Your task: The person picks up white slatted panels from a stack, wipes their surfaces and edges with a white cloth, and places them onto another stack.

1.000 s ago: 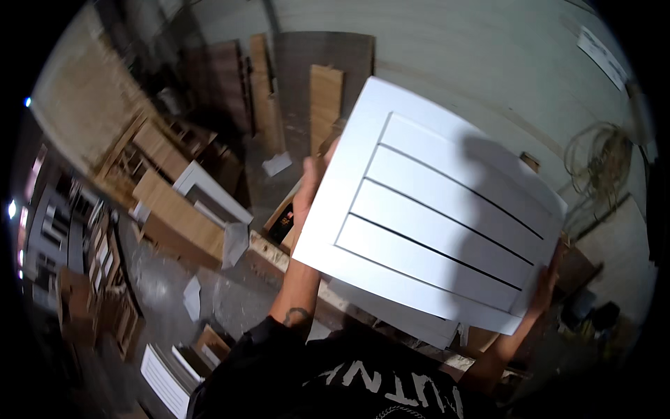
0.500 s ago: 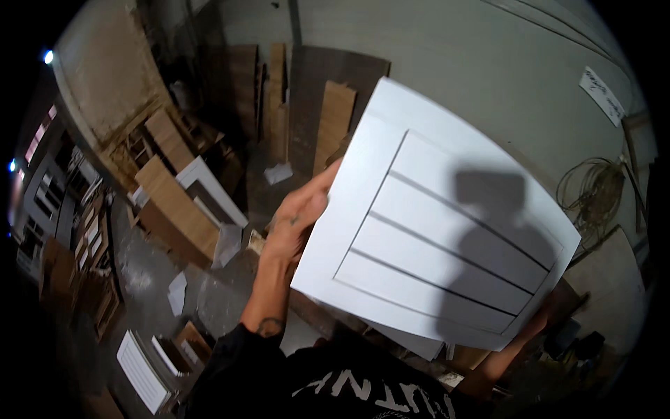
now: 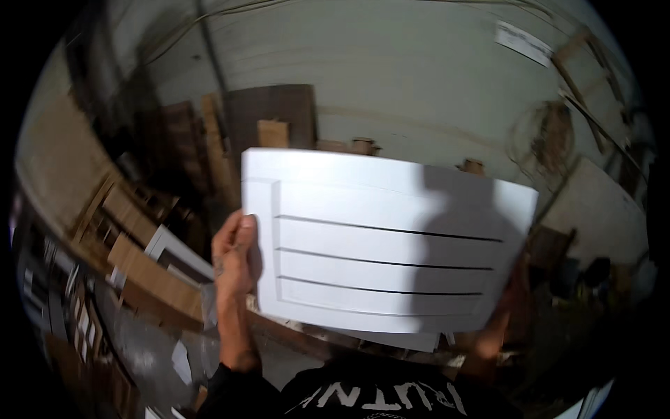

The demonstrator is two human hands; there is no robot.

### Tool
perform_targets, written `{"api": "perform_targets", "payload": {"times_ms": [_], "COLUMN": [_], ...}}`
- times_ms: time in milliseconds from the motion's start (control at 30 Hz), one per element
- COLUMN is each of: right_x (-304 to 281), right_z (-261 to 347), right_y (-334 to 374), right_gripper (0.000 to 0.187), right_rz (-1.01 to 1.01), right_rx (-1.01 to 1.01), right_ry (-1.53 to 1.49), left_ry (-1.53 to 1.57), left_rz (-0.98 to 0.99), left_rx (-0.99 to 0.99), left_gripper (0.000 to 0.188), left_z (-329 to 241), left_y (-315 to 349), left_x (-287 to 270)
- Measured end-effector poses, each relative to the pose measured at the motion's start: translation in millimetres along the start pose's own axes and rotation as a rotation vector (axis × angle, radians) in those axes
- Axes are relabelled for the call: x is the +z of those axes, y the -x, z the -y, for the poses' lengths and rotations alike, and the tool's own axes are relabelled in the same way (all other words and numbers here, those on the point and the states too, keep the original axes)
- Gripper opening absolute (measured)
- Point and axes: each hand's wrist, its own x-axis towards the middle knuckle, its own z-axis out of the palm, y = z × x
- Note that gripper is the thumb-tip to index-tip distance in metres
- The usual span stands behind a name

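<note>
Panel point(image 3: 380, 244), white, grooved: being held before the torso, left edge gripped by the left hand point(image 3: 236, 255), lower right by the shadowed right hand point(image 3: 508, 300); upper edge being kept off the wall point(image 3: 391, 84). Floor point(image 3: 143, 342), left: being obstructed by boards point(image 3: 153, 279). Cable coil point(image 3: 556, 136): being hung beyond, right.

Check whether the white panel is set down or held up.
Held up: the white panel is between the left hand, thumb at its left edge, and the shadowed right hand at its right edge.
</note>
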Motion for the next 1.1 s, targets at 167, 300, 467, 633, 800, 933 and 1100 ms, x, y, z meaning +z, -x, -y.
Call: {"api": "perform_targets", "payload": {"times_ms": [167,300,467,633,800,933,1100], "right_x": [125.0,158.2,169.3,185.8,175.2,178.6,205.0], "right_z": [103.5,146.5,145.8,163.4,159.3,161.8,156.1], "right_y": [-11.8,-22.9,-29.8,-39.7,-52.3,-57.5,-74.0], "right_gripper": [0.059,0.053,0.05,0.049,0.047,0.045,0.042], "right_rz": [0.315,0.465,0.539,0.609,0.573,0.506,0.526], "right_rx": [0.363,0.284,0.164,0.256,0.296,0.295,0.49], "right_ry": [-0.47,-0.606,-0.61,-0.617,-0.43,-0.365,-0.673], "left_ry": [-0.338,-0.15,-0.071,-0.096,-0.1,-0.088,-0.124], "left_rz": [-0.198,-0.246,-0.32,-0.441,-0.295,-0.293,-0.179], "left_rx": [-0.078,-0.029,-0.046,-0.137,-0.051,-0.022,-0.313], "left_gripper": [0.036,0.044,0.054,0.056,0.051,0.043,0.043], "left_z": [21.0,20.6,11.1,-10.4,-31.9,-38.1,-7.8], "left_y": [-33.8,-46.1,-46.2,-29.2,-9.1,-11.8,-43.4], "left_x": [-51.6,-71.8,-90.2,-116.3,-105.3,-109.8,-161.6]}}
